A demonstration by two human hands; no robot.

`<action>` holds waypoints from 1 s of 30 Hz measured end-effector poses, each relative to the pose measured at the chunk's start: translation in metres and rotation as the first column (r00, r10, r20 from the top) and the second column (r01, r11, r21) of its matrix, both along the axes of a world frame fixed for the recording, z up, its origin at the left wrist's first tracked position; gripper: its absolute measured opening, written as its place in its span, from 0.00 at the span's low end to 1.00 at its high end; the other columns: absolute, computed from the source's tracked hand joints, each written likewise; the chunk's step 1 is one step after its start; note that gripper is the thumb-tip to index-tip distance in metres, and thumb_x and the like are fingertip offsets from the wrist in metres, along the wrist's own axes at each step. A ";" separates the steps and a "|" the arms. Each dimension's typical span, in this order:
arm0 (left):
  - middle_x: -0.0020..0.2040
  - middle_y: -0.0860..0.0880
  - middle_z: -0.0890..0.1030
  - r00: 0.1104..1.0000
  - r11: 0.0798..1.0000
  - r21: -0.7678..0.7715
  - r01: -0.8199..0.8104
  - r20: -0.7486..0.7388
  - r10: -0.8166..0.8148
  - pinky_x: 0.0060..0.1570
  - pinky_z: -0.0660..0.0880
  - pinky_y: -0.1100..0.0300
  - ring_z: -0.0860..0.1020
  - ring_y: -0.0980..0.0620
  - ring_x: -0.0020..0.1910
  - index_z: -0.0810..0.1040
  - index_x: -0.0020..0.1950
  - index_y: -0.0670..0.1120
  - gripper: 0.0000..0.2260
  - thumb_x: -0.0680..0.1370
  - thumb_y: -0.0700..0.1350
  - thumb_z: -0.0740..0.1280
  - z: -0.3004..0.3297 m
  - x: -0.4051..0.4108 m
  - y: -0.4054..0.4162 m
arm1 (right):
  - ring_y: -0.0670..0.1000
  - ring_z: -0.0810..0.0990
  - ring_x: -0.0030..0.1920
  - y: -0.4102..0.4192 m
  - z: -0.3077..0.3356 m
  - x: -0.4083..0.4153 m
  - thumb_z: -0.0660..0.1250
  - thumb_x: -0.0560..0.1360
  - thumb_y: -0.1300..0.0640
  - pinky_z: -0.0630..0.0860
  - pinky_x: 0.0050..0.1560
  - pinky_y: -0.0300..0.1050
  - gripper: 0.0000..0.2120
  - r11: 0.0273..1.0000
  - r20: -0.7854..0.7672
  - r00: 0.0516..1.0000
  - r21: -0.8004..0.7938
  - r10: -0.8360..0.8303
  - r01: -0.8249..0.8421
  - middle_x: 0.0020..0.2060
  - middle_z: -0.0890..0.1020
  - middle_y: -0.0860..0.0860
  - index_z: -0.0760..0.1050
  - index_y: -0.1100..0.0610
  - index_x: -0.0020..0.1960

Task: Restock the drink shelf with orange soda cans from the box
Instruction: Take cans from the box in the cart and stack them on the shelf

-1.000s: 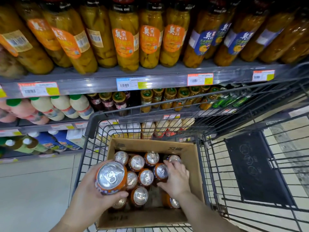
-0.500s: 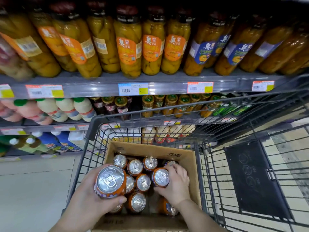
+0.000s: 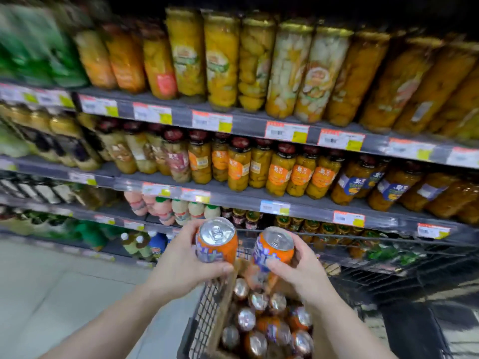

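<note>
My left hand (image 3: 181,265) grips an orange soda can (image 3: 216,240) upright, its silver top facing me. My right hand (image 3: 298,268) grips a second orange soda can (image 3: 273,248), tilted slightly left. Both cans are lifted above the cardboard box (image 3: 223,320), which sits in the shopping cart (image 3: 199,314) and holds several more orange cans (image 3: 259,325). The shelves (image 3: 233,195) stand right ahead of my hands.
The shelves carry rows of tall jars of canned fruit (image 3: 223,60), smaller jars (image 3: 238,167) and bottled drinks (image 3: 166,211), with price tags along each edge. The cart's black wire basket (image 3: 388,281) extends to the right. Pale floor tiles (image 3: 51,294) lie to the left.
My right hand has taken a can out of the box. Both hands have risen with their cans toward the shelves, and my view has tilted upward and leftward.
</note>
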State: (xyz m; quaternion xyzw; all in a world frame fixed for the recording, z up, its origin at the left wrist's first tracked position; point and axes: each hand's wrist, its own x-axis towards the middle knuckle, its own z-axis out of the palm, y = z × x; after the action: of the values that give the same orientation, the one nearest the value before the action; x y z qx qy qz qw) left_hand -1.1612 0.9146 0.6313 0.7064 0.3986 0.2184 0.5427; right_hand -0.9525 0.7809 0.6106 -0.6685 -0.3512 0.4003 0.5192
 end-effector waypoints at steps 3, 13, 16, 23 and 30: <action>0.45 0.60 0.85 0.998 0.998 0.037 -0.043 0.039 0.041 0.43 0.76 0.71 0.83 0.64 0.43 0.74 0.55 0.53 0.33 0.55 0.45 0.84 0.037 -0.037 0.023 | 0.43 0.84 0.48 0.036 0.041 -0.037 0.78 0.57 0.51 0.78 0.43 0.33 0.32 0.991 -0.080 0.996 0.127 0.044 -0.033 0.48 0.86 0.44 0.75 0.49 0.60; 0.49 0.61 0.85 0.976 0.983 0.117 -0.142 0.181 0.119 0.45 0.79 0.65 0.84 0.58 0.46 0.73 0.58 0.57 0.33 0.55 0.52 0.82 0.134 -0.276 0.133 | 0.62 0.83 0.54 0.201 0.134 -0.265 0.84 0.48 0.38 0.75 0.58 0.70 0.45 0.918 -0.070 0.980 0.366 0.189 -0.151 0.53 0.85 0.58 0.77 0.52 0.62; 0.49 0.59 0.85 0.971 0.968 0.163 -0.189 0.180 0.159 0.50 0.79 0.61 0.84 0.58 0.47 0.74 0.57 0.58 0.32 0.56 0.54 0.80 0.159 -0.355 0.169 | 0.69 0.81 0.48 0.250 0.153 -0.342 0.82 0.54 0.40 0.70 0.54 0.78 0.38 0.882 -0.035 0.970 0.427 0.239 -0.202 0.52 0.85 0.56 0.78 0.48 0.61; 0.51 0.50 0.86 0.933 0.939 0.170 -0.299 0.259 0.250 0.51 0.80 0.54 0.84 0.51 0.49 0.74 0.59 0.57 0.34 0.55 0.55 0.80 0.190 -0.481 0.249 | 0.51 0.85 0.46 0.348 0.192 -0.463 0.75 0.55 0.46 0.80 0.41 0.44 0.31 0.831 -0.040 0.933 0.470 0.357 -0.298 0.45 0.87 0.51 0.78 0.51 0.57; 0.50 0.53 0.86 0.880 0.922 0.133 -0.365 0.374 0.294 0.44 0.79 0.62 0.84 0.53 0.49 0.76 0.57 0.58 0.30 0.56 0.54 0.79 0.203 -0.557 0.334 | 0.57 0.86 0.50 0.457 0.223 -0.542 0.73 0.65 0.52 0.82 0.45 0.53 0.20 0.763 0.015 0.902 0.527 0.432 -0.375 0.49 0.86 0.55 0.80 0.51 0.56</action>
State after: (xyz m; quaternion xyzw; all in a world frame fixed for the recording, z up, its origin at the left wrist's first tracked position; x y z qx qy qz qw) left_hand -1.7178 1.2491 0.8343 0.6289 0.3875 0.4677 0.4853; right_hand -1.4945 1.2383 0.8332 -0.3901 -0.5526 0.4286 0.5989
